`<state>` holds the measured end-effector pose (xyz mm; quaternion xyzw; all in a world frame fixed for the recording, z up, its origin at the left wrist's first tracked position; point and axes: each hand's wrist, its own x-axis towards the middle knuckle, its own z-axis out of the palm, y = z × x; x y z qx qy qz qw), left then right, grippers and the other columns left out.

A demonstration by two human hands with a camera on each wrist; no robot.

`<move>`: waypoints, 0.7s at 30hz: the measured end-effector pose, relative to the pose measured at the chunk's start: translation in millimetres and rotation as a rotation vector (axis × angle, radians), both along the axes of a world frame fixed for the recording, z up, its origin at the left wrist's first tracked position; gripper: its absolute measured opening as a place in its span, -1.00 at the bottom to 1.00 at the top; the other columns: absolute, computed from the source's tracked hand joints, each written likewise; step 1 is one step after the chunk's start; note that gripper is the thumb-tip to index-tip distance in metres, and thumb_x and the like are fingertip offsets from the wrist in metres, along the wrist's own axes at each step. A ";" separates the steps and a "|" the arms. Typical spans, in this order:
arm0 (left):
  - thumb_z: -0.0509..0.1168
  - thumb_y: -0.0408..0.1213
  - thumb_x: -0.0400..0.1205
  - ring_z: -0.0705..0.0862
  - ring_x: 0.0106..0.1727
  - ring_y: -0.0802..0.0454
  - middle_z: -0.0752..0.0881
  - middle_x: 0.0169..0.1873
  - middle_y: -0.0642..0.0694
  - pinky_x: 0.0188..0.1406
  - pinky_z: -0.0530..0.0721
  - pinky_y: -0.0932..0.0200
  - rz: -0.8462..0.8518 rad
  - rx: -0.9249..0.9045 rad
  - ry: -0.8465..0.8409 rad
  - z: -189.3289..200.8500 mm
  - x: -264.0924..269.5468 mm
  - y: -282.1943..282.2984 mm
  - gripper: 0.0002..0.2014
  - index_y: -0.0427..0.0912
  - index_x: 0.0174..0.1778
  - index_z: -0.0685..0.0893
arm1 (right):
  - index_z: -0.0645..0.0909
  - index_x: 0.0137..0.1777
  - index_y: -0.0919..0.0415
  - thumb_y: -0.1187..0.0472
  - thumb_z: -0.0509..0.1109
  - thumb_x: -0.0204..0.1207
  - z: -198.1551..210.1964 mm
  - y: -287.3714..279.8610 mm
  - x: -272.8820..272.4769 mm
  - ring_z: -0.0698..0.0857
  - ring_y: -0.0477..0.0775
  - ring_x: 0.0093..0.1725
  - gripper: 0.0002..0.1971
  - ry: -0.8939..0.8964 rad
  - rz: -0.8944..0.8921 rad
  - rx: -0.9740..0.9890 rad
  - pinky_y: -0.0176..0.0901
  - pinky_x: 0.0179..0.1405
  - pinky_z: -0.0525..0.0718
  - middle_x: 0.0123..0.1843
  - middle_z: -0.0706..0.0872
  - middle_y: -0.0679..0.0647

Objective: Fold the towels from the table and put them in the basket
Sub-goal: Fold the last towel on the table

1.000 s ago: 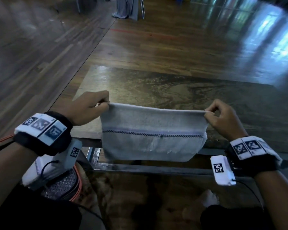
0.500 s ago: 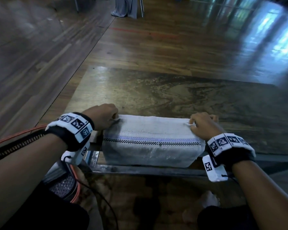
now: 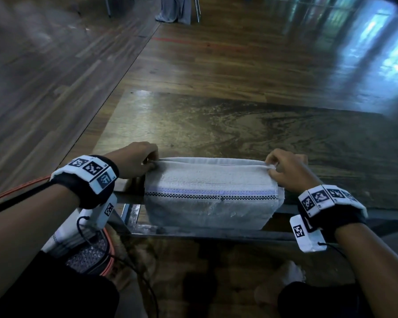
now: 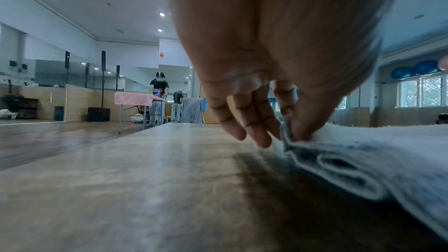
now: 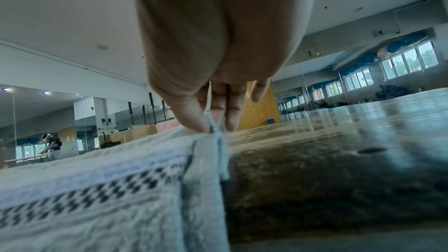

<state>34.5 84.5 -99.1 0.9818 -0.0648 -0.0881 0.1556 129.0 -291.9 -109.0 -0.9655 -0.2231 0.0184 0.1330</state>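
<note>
A white towel (image 3: 211,180) with a blue stripe and a black checked band lies folded on the near edge of the table (image 3: 216,129), its lower part hanging over the edge. My left hand (image 3: 145,162) pinches its far left corner between thumb and fingers; the folded layers (image 4: 351,170) show in the left wrist view under that hand (image 4: 288,133). My right hand (image 3: 274,167) pinches the far right corner, and the right wrist view shows this hand (image 5: 211,125) nipping the towel (image 5: 109,189) at its edge. The basket (image 3: 90,255) sits low at my left, partly hidden by my left arm.
The brown marbled tabletop stretches away beyond the towel. A metal frame rail (image 3: 205,234) runs under the near edge. An orange cable (image 3: 14,191) trails at my left. Far off, other people stand at a table with a pink cover (image 4: 135,97).
A second ago both hands held the towel up in the air by its top corners. They have come down and laid it over the table's near edge, still pinching the corners.
</note>
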 end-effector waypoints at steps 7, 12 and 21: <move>0.31 -0.30 0.60 0.58 -0.09 -0.03 0.65 -0.07 -0.13 -0.12 0.50 0.19 -0.007 -0.078 -0.091 16.3 -29.5 -4.7 -0.84 -0.26 0.05 0.62 | 0.69 0.07 0.26 0.32 0.34 0.51 19.9 -16.4 -35.0 0.62 0.15 0.15 -0.83 -0.010 0.015 0.069 0.25 0.33 0.44 0.09 0.71 0.16; 0.33 -0.26 0.59 0.60 -0.09 0.08 0.67 -0.09 0.00 -0.09 0.52 0.28 -0.050 -0.157 -0.066 15.1 -78.8 -10.2 -0.90 -0.19 -0.04 0.62 | 0.70 0.10 0.23 0.31 0.39 0.51 26.9 -38.3 -84.1 0.71 0.09 0.01 -0.81 0.041 0.040 0.192 0.09 0.14 0.63 0.02 0.78 0.13; 0.46 -0.25 0.49 0.64 -0.24 0.23 0.68 -0.29 0.08 -0.29 0.52 0.44 -0.105 -0.272 0.041 -4.5 -162.6 -25.2 -0.88 -0.13 -0.22 0.63 | 0.68 -0.01 0.08 0.27 0.42 0.50 -1.0 -74.6 -178.6 0.66 -0.13 -0.02 -0.89 0.336 -0.034 0.268 -0.24 -0.08 0.53 -0.05 0.72 -0.07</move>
